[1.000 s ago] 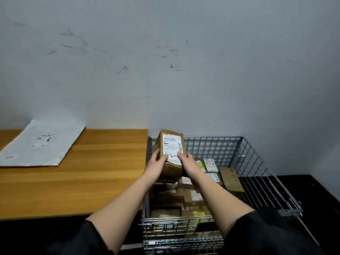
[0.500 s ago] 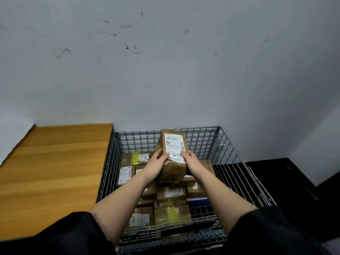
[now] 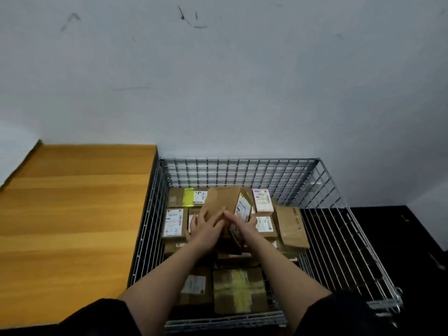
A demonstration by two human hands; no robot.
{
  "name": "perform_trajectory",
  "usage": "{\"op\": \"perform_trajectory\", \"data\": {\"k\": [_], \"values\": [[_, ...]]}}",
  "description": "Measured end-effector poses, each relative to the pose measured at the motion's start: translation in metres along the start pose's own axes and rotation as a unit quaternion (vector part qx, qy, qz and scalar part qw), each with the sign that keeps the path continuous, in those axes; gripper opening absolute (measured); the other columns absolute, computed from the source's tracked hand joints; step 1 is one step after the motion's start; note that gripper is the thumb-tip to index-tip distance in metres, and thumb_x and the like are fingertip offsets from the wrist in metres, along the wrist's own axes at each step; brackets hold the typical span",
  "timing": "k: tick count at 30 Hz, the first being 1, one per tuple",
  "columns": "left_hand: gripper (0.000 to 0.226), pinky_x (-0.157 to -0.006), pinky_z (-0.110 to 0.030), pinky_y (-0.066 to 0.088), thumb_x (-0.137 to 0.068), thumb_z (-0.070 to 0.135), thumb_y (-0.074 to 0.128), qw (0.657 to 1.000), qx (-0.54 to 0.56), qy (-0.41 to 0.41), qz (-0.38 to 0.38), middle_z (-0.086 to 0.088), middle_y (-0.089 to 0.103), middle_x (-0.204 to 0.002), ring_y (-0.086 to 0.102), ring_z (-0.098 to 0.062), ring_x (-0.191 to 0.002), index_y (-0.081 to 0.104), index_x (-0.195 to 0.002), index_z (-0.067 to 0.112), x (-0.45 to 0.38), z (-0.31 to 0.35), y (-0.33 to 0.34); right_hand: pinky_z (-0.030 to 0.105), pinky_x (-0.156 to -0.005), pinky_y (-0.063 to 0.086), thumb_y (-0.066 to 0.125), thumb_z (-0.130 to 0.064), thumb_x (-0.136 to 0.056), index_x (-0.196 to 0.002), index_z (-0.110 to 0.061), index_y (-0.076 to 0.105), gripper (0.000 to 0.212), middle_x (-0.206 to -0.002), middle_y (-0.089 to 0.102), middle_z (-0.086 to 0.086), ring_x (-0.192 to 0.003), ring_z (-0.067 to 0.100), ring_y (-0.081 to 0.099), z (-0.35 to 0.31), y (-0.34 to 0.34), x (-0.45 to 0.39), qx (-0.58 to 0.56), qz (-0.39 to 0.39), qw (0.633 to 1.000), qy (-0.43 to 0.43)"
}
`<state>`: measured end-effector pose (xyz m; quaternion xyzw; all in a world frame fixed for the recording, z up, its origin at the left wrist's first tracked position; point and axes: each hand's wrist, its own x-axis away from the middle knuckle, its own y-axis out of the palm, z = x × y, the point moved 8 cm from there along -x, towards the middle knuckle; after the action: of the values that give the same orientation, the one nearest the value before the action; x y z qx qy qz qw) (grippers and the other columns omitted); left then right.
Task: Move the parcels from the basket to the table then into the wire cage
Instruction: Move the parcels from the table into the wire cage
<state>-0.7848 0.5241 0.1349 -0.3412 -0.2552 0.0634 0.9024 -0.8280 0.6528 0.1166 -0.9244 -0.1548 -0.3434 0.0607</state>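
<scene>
- A scuffed grey wall (image 3: 218, 81) fills the background, with the bare wooden surface (image 3: 72, 214) on your left and the wire cage (image 3: 322, 214) pushed right up against it.
- You've got the brown cardboard parcel (image 3: 223, 202) tilted above the stack of labelled boxes (image 3: 173, 221) inside the cage, its label facing right.
- Your left hand (image 3: 203, 226) lies flat on the near face with straight fingers; your right hand (image 3: 240, 225) clasps the labelled side, thumb tucked round the edge.
- This looks like the last leg: parcel going into the cage.
- Next, lower it into a level spot on the pile, then let go cleanly so it doesn't slide.
</scene>
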Motion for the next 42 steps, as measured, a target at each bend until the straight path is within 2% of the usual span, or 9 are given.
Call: {"op": "perform_trajectory", "data": {"k": [10,15,19,22,25,28,32,36,42], "values": [[0.075,-0.099,-0.040,0.044,-0.094,0.016,0.056,0.969,0.176,-0.172,0.035,-0.011,0.026,-0.151,0.040,-0.032,-0.132,0.011,-0.153,0.023,-0.047,-0.118,0.019,0.049,-0.108,0.038,0.077,-0.057,-0.069,-0.153,-0.028,-0.001,0.119,-0.152,0.028,0.011,-0.133,0.035,0.037,0.077,0.046,-0.097,0.069,-0.043,0.993,0.083],[0.056,-0.098,-0.039,0.045,-0.092,0.016,0.059,0.938,0.193,-0.288,-0.004,-0.017,0.053,-0.134,0.053,-0.033,-0.120,0.035,-0.141,0.005,-0.063,-0.198,0.061,0.047,-0.109,0.037,0.068,-0.056,-0.079,-0.154,-0.025,0.001,0.105,-0.154,0.026,0.012,-0.134,0.036,0.036,0.157,0.070,-0.139,0.110,-0.107,0.974,0.169],[0.048,-0.085,-0.028,0.041,-0.092,0.016,0.060,0.931,0.163,-0.326,-0.018,-0.015,0.055,-0.131,0.054,-0.030,-0.116,0.042,-0.135,0.005,-0.082,-0.246,0.094,0.034,-0.089,0.045,0.055,-0.047,-0.093,-0.153,-0.019,0.008,0.082,-0.150,0.034,0.012,-0.126,0.031,0.044,0.219,0.077,-0.172,0.121,-0.128,0.954,0.244],[0.038,-0.078,-0.026,0.041,-0.093,0.014,0.056,0.923,0.149,-0.353,-0.037,-0.015,0.056,-0.126,0.056,-0.027,-0.105,0.046,-0.128,0.006,-0.095,-0.284,0.124,0.033,-0.085,0.048,0.066,-0.052,-0.081,-0.151,-0.016,0.021,0.091,-0.142,0.045,0.011,-0.119,0.027,0.052,0.266,0.085,-0.203,0.142,-0.149,0.941,0.269],[0.030,-0.088,-0.032,0.047,-0.093,0.027,0.057,0.907,0.159,-0.389,-0.038,-0.018,0.058,-0.123,0.058,-0.031,-0.109,0.049,-0.114,0.008,-0.099,-0.316,0.153,0.032,-0.082,0.051,0.066,-0.051,-0.079,-0.139,-0.020,0.032,0.076,-0.135,0.049,0.008,-0.111,0.023,0.054,0.302,0.095,-0.220,0.162,-0.184,0.921,0.304],[0.049,-0.097,-0.034,0.045,-0.092,0.027,0.060,0.890,0.185,-0.415,-0.034,-0.021,0.055,-0.132,0.055,-0.034,-0.118,0.045,-0.130,0.000,-0.105,-0.344,0.181,0.033,-0.078,0.052,0.057,-0.040,-0.094,-0.136,-0.024,0.031,0.052,-0.130,0.051,0.008,-0.109,0.025,0.054,0.337,0.102,-0.234,0.152,-0.177,0.915,0.329],[0.056,-0.097,-0.033,0.044,-0.090,0.033,0.057,0.895,0.150,-0.419,-0.024,-0.020,0.054,-0.133,0.054,-0.033,-0.120,0.046,-0.134,0.001,-0.113,-0.366,0.191,0.036,-0.079,0.057,0.064,-0.037,-0.089,-0.150,-0.028,0.020,0.076,-0.136,0.052,0.014,-0.104,0.028,0.062,0.374,0.121,-0.251,0.125,-0.153,0.926,0.321],[0.047,-0.091,-0.032,0.047,-0.087,0.032,0.060,0.903,0.055,-0.427,-0.008,-0.016,0.057,-0.128,0.056,-0.032,-0.115,0.052,-0.126,0.008,-0.116,-0.381,0.192,0.046,-0.092,0.054,0.072,-0.061,-0.051,-0.151,-0.039,0.016,0.117,-0.139,0.048,0.010,-0.114,0.031,0.058,0.416,0.133,-0.268,0.123,-0.141,0.935,0.301],[0.059,-0.093,-0.035,0.043,-0.087,0.027,0.062,0.911,-0.002,-0.411,0.039,-0.016,0.039,-0.139,0.049,-0.033,-0.122,0.038,-0.137,0.007,-0.108,-0.373,0.187,0.046,-0.101,0.048,0.073,-0.062,-0.051,-0.150,-0.034,0.025,0.114,-0.138,0.051,0.004,-0.120,0.024,0.054,0.405,0.145,-0.268,0.119,-0.130,0.964,0.202]]}}
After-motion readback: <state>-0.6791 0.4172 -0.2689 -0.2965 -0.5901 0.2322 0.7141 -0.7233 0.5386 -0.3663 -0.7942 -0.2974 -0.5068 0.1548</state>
